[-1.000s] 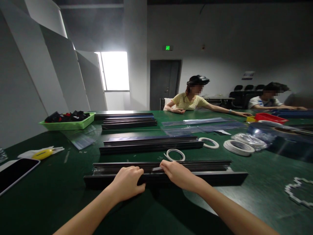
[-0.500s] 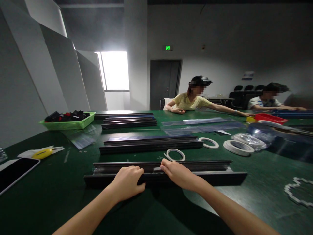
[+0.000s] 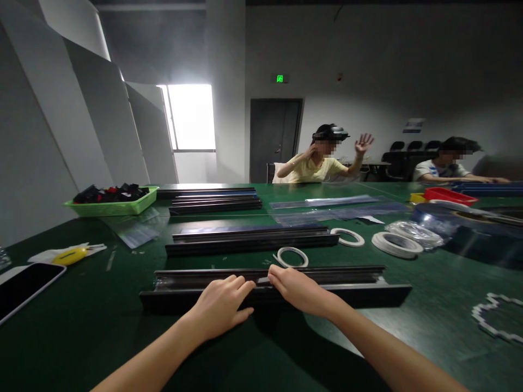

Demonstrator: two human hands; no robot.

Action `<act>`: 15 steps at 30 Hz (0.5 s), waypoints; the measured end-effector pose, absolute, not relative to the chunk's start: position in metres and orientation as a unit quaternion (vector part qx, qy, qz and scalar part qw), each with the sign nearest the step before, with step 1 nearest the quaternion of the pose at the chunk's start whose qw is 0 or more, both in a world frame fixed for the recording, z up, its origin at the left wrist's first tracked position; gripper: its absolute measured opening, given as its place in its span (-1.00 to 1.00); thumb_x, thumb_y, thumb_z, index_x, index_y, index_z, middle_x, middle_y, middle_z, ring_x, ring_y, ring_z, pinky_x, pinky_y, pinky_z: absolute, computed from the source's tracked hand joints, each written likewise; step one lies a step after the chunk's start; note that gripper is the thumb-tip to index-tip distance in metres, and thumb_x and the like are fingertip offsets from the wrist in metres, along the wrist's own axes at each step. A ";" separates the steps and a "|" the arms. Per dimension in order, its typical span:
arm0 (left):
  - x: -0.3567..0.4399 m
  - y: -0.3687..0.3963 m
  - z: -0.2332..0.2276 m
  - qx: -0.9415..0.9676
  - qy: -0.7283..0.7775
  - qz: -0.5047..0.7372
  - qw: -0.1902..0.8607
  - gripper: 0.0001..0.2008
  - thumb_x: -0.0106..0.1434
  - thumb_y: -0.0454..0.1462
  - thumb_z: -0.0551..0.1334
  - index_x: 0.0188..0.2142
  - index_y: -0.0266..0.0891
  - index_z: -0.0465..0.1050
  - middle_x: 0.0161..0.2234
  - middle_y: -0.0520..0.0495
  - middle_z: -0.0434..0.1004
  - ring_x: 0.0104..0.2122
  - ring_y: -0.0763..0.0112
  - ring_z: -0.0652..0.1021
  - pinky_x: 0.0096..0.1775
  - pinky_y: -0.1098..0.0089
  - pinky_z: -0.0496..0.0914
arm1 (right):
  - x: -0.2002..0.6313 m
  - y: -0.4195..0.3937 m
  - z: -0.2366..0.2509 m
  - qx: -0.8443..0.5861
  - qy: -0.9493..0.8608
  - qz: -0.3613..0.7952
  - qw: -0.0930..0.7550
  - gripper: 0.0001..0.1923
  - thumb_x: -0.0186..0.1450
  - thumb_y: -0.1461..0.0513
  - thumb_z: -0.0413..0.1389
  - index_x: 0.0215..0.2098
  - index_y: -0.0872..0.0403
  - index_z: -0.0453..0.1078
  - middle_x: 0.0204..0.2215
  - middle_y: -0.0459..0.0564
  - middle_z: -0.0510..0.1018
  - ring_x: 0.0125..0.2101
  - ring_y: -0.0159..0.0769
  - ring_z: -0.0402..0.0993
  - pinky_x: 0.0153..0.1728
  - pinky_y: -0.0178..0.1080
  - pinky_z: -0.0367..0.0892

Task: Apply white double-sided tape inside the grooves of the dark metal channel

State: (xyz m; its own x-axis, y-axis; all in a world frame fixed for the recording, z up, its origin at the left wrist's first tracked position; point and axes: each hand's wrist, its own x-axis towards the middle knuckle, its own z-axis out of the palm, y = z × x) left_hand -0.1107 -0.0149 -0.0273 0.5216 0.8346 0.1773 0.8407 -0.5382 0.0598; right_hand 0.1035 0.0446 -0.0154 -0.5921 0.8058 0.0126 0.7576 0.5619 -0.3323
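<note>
Three dark rails (image 3: 359, 294); nearest under left hand (image 3: 220, 307), right hand (image 3: 296, 288), apparently flat.

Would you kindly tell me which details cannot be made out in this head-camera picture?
- Head view: what the right hand pinches on the long black metal rail; its fingers cover it.
- Head view: the black and red items in the green plastic basket; too small and dim.
- Head view: the black phone; cut off by the left edge.
- Head view: the left hand covers the rail's near edge.
</note>
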 end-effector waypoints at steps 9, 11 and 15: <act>-0.111 -0.012 -0.029 -0.878 -0.469 -0.089 0.017 -0.74 0.30 -0.15 0.05 -0.05 -0.12 0.25 -0.18 -0.05 0.49 -0.15 0.24 0.49 -0.18 0.30 0.37 | 0.104 0.044 -0.016 -0.446 -0.880 0.140 0.082 -0.75 0.37 0.17 -0.19 -0.28 0.09 0.27 -0.46 -0.01 0.46 -0.48 -0.36 0.35 -0.48 -0.34 0.03; -0.111 -0.012 -0.030 -0.878 -0.469 -0.091 0.019 -0.75 0.29 -0.15 0.06 -0.06 -0.12 0.26 -0.18 -0.05 0.49 -0.16 0.24 0.49 -0.19 0.29 0.38 | 0.104 0.044 -0.015 -0.450 -0.878 0.142 0.080 -0.73 0.38 0.16 -0.20 -0.27 0.09 0.27 -0.45 0.00 0.46 -0.48 -0.35 0.35 -0.48 -0.34 0.02; -0.111 -0.012 -0.032 -0.879 -0.466 -0.098 0.026 -0.75 0.29 -0.16 0.07 -0.06 -0.12 0.26 -0.17 -0.05 0.49 -0.17 0.24 0.49 -0.19 0.28 0.39 | 0.104 0.044 -0.015 -0.450 -0.877 0.149 0.079 -0.70 0.38 0.13 -0.21 -0.24 0.09 0.29 -0.42 0.02 0.48 -0.46 -0.34 0.36 -0.47 -0.33 0.03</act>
